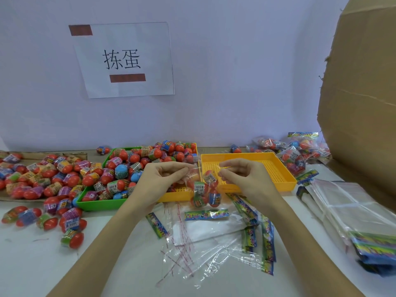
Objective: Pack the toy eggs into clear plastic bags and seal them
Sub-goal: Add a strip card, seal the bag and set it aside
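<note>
A clear plastic bag [204, 189] with several red toy eggs inside hangs between my hands above the table. My left hand [162, 176] pinches its top left corner. My right hand [242, 174] pinches the top right corner. Both hold the bag's mouth stretched at about the same height. Loose toy eggs fill the green tray [94, 205] to the left, and more eggs [42, 179] lie spread over the table's left side. Empty clear bags [205, 249] and colourful header cards [206, 214] lie below my hands.
A yellow perforated tray [276, 168] sits behind my right hand. Packed bags of eggs [293, 151] are heaped at the back right. A stack of unused bags [351, 206] lies at the right, beside a tall cardboard box [360, 103]. A paper sign [124, 58] hangs on the wall.
</note>
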`<state>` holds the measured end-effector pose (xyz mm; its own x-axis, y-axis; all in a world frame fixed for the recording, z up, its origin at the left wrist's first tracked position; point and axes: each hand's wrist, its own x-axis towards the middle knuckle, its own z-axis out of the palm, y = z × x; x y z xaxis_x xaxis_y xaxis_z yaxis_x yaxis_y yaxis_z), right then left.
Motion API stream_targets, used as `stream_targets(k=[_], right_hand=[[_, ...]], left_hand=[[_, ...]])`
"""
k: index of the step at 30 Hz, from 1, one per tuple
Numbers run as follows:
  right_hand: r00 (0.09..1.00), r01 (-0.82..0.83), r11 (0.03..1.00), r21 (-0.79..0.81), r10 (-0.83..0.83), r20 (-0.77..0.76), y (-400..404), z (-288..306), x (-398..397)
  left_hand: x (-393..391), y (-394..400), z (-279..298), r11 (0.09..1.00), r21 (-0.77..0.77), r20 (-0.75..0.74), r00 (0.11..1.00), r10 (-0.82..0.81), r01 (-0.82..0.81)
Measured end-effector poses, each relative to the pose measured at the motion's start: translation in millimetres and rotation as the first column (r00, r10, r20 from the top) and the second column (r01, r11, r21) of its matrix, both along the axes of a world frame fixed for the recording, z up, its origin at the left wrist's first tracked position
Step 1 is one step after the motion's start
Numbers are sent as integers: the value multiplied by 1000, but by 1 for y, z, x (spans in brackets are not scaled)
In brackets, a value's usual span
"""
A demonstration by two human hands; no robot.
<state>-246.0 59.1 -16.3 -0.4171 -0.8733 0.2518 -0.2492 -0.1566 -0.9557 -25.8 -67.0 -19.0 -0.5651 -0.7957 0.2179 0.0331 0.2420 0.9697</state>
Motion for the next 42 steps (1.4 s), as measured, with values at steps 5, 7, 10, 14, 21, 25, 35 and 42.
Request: stream_targets(k=[5, 7, 10, 14, 21, 25, 35, 42], right_hand=[[997, -45, 999, 6, 44, 68, 0, -2, -5], [993, -63, 998, 15, 62, 99, -1, -3, -6], [990, -72, 997, 17, 69, 122, -1, -3, -5], [985, -82, 996, 22, 78, 154, -2, -3, -5], [994, -76, 997, 32, 74, 82, -2, -3, -6], [997, -72, 997, 23, 71, 20, -1, -3, -6], [990, -108, 994, -12, 107, -92, 1, -2, -9], [989, -99, 994, 42, 104, -110, 2, 0, -11]], left_hand=[[3, 0, 1, 997, -71, 19, 999, -39, 41], [4, 0, 1, 996, -73, 22, 999, -49, 50], [6, -3, 0, 993, -88, 39, 996, -77, 80], [8, -5, 1, 986, -124, 23, 994, -106, 108], [10, -11, -1, 979, -174, 80, 992, -94, 107], [13, -12, 1, 973, -200, 118, 988, -96, 118], [16, -12, 2, 967, -221, 118, 987, -105, 129], [18, -14, 3, 963, -188, 182, 971, -157, 192]])
